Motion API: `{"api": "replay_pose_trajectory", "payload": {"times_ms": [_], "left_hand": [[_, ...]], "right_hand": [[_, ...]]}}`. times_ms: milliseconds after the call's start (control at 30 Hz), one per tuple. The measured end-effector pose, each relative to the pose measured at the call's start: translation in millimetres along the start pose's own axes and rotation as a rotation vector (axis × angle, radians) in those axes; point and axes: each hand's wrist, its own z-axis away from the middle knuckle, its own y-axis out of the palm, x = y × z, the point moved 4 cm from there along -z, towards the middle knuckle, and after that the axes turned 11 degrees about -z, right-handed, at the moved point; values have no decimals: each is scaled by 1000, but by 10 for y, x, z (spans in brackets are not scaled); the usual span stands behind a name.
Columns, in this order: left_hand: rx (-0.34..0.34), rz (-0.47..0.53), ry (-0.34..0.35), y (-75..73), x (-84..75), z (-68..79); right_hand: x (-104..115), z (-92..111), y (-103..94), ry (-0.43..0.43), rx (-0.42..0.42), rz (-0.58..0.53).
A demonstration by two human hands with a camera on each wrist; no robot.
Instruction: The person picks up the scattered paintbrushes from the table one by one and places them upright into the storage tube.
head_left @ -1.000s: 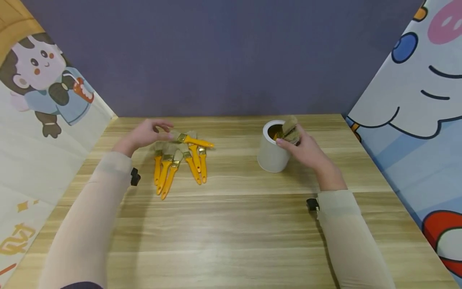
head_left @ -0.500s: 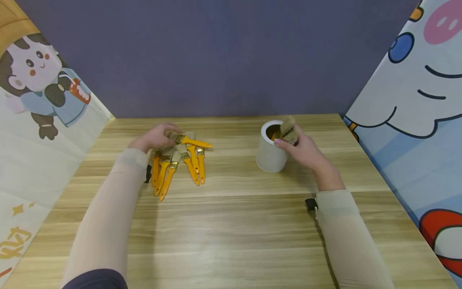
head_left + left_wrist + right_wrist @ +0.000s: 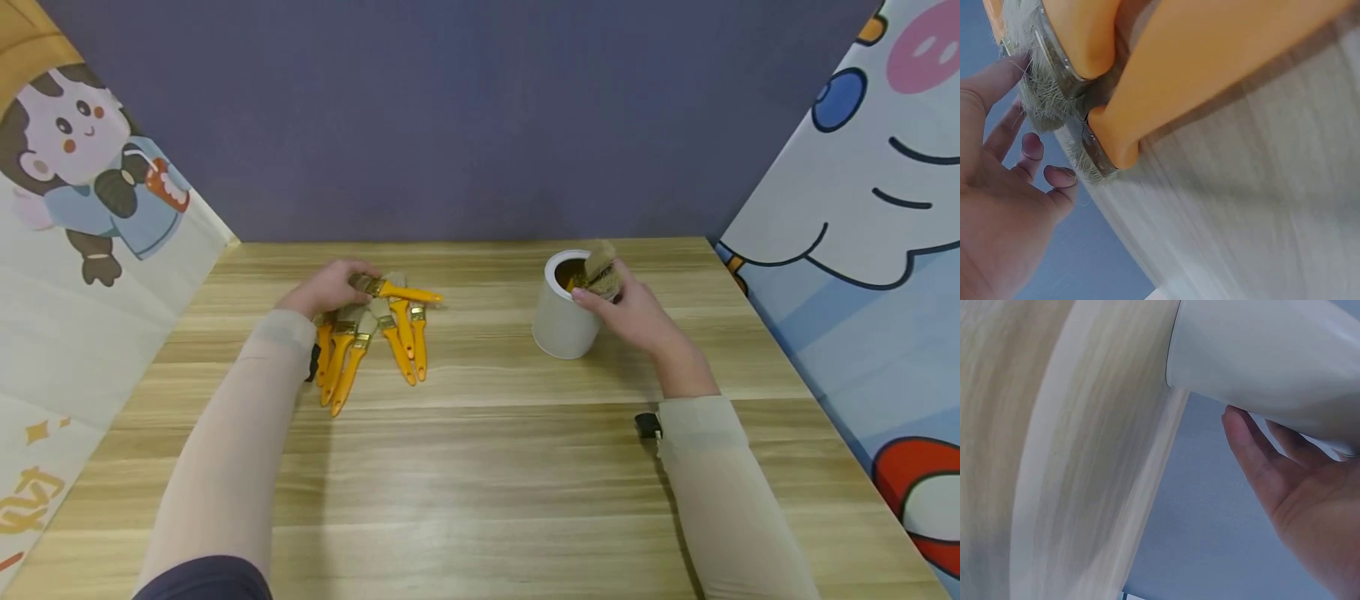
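Note:
My left hand [image 3: 326, 287] pinches the bristle end of a flat paintbrush [image 3: 408, 293] with an orange handle, which lies across the top of a pile and points right. In the left wrist view the thumb and forefinger meet the pale bristles [image 3: 1041, 94], while the other fingers curl loosely. More orange-handled paintbrushes [image 3: 349, 367] fan out below, handles toward me. On the right, my right hand [image 3: 637, 312] holds an upright white can [image 3: 564, 327] at its rim and far side. Brush bristles [image 3: 600, 260] stick up from the can's mouth beside the thumb.
The wood-grain table [image 3: 450, 483] ends at a dark purple-grey back panel [image 3: 480, 125]. Printed cartoon panels stand at both sides, a child figure [image 3: 82, 142] on the left and a white character [image 3: 862, 200] on the right.
My left hand has moved right and closed onto the bristles of the top paintbrush, whose handle end has risen slightly. My right hand stays on the can.

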Motion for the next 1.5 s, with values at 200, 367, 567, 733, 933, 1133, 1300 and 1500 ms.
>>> {"api": "replay_pose_trajectory", "payload": {"times_ms": [200, 367, 567, 733, 933, 1133, 1300, 1500], "left_hand": [[-2, -31, 3, 11, 36, 2], [-6, 0, -25, -34, 43, 47], [-3, -4, -42, -108, 57, 93], [-15, 29, -73, -177, 101, 118], [-58, 86, -77, -284, 122, 153], [-127, 82, -71, -396, 133, 210], [-197, 82, -90, -489, 144, 297], [-249, 114, -101, -603, 83, 385]], "right_hand": [[-3, 9, -11, -21, -7, 7], [-7, 2, -16, -19, -10, 8], [-13, 1, -13, -19, -16, 4], [-7, 0, -14, -21, -19, 7], [-10, -1, -22, -20, -19, 0], [-5, -9, -25, -23, -19, -10], [-5, -23, -25, -26, -16, -19], [-20, -32, -26, -22, -15, -5]]}}
